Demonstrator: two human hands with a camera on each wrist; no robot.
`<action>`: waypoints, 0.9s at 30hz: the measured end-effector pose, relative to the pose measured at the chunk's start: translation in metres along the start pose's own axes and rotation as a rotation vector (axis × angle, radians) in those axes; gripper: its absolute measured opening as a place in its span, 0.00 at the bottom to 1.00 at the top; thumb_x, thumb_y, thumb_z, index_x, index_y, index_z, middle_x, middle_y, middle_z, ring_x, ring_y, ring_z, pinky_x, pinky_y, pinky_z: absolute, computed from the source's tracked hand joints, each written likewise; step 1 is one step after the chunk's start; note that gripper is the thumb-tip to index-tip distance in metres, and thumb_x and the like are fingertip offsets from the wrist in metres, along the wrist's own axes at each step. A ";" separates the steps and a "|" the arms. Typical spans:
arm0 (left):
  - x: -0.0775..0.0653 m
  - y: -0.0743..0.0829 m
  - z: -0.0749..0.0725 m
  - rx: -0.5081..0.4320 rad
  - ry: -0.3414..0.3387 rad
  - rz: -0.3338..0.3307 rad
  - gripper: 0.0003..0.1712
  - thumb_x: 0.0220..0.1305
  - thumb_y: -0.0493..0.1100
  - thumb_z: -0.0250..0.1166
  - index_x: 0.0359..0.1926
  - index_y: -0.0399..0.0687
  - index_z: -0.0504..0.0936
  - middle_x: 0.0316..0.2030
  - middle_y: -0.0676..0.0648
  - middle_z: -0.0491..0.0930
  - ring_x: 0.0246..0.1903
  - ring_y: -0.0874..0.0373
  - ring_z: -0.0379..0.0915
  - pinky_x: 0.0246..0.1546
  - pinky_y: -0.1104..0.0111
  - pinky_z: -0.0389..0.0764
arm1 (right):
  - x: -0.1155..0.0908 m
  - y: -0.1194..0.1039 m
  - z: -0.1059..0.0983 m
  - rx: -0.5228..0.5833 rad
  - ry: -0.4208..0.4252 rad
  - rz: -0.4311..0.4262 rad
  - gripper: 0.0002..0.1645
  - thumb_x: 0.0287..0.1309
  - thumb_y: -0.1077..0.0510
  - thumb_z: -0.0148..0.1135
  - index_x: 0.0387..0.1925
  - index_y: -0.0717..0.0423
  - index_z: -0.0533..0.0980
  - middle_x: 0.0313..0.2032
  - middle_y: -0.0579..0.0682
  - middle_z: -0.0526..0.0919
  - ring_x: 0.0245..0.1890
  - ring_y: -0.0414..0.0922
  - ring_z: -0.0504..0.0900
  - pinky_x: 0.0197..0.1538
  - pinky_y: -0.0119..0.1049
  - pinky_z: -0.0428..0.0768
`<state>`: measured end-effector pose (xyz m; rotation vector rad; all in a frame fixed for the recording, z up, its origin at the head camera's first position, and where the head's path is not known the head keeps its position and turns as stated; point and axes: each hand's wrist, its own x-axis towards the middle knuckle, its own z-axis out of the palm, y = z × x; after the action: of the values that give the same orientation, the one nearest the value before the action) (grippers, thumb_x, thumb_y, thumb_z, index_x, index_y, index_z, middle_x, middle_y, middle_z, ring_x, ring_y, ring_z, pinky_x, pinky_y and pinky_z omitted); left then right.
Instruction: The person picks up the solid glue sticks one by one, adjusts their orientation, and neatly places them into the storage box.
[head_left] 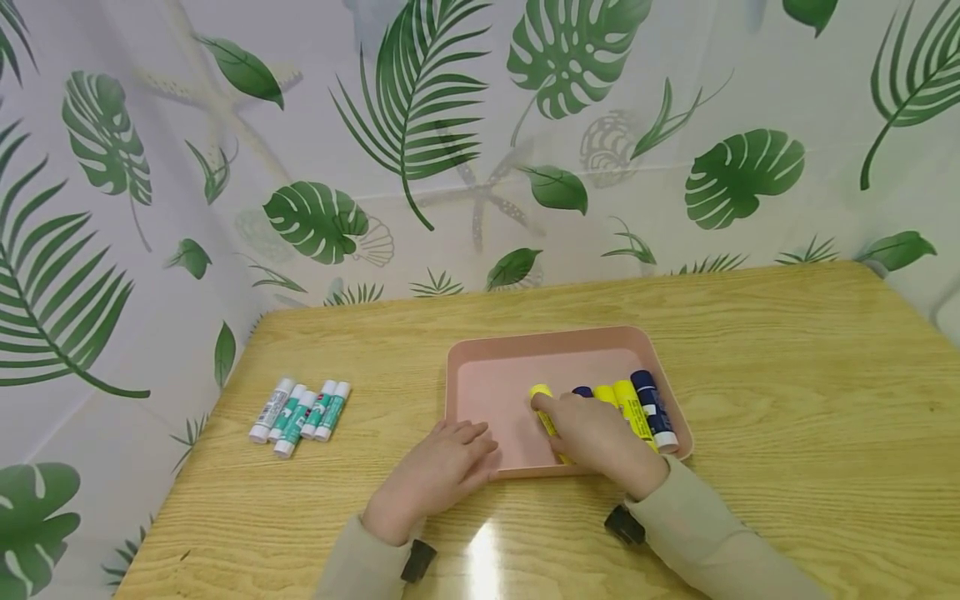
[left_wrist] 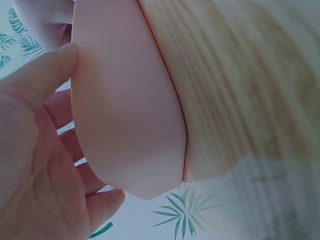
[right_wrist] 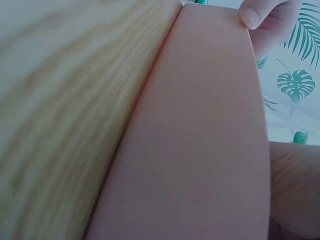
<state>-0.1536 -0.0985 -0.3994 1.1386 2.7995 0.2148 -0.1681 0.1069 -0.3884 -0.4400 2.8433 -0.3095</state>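
A pink tray (head_left: 487, 375) lies on the table, glue sticks in its right half. My right hand (head_left: 592, 429) reaches over the near rim and pinches a yellow glue stick (head_left: 541, 392) between thumb and fingers; its middle is partly covered. Right of that hand lie yellow glue sticks (head_left: 630, 400) and a navy glue stick (head_left: 651, 400) with a white end. Another navy end (head_left: 582, 392) peeks out behind the knuckles. At the tray's near left corner, my left hand (head_left: 438, 468) has its fingers loosely extended over the rim, the thumb touching the edge (left_wrist: 125, 100).
Several white-and-green glue sticks (head_left: 303, 415) lie side by side on the wooden table (head_left: 360, 517), left of the tray. A leaf-patterned cloth (head_left: 450, 167) hangs behind the table and along its left side. Dark wristbands (head_left: 625, 525) sit by both sleeves.
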 end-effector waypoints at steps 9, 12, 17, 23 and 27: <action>0.001 0.001 0.000 -0.001 0.005 0.001 0.24 0.64 0.53 0.49 0.53 0.44 0.73 0.57 0.43 0.67 0.57 0.50 0.59 0.58 0.53 0.56 | -0.001 0.006 0.000 -0.023 0.000 -0.007 0.22 0.52 0.56 0.61 0.49 0.57 0.70 0.28 0.53 0.74 0.22 0.44 0.69 0.24 0.32 0.72; 0.001 0.001 0.000 0.001 0.009 -0.001 0.24 0.64 0.53 0.49 0.53 0.44 0.74 0.57 0.43 0.67 0.57 0.50 0.59 0.58 0.53 0.56 | 0.000 0.008 0.001 -0.040 0.011 -0.005 0.20 0.52 0.55 0.61 0.47 0.58 0.71 0.27 0.52 0.73 0.22 0.44 0.69 0.25 0.32 0.73; -0.001 0.001 0.000 -0.005 0.019 0.000 0.23 0.64 0.53 0.50 0.52 0.44 0.74 0.56 0.43 0.67 0.57 0.50 0.60 0.57 0.52 0.57 | 0.000 0.008 0.000 -0.036 0.014 -0.008 0.19 0.52 0.55 0.61 0.46 0.58 0.71 0.26 0.52 0.73 0.22 0.44 0.69 0.25 0.33 0.73; -0.001 0.001 0.000 -0.007 0.030 0.006 0.23 0.63 0.53 0.51 0.52 0.44 0.75 0.56 0.43 0.68 0.57 0.50 0.61 0.57 0.52 0.58 | -0.001 0.008 0.000 -0.018 0.009 -0.007 0.19 0.53 0.56 0.60 0.46 0.58 0.72 0.27 0.52 0.74 0.23 0.44 0.69 0.25 0.34 0.73; 0.000 0.001 0.001 -0.009 0.025 0.007 0.23 0.63 0.53 0.50 0.52 0.44 0.74 0.56 0.42 0.67 0.57 0.50 0.60 0.57 0.52 0.57 | -0.002 0.007 0.000 -0.014 0.005 -0.005 0.19 0.53 0.56 0.60 0.46 0.58 0.72 0.26 0.52 0.73 0.22 0.44 0.69 0.25 0.34 0.73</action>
<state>-0.1525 -0.0981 -0.4002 1.1523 2.8137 0.2446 -0.1681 0.1142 -0.3892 -0.4497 2.8511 -0.2926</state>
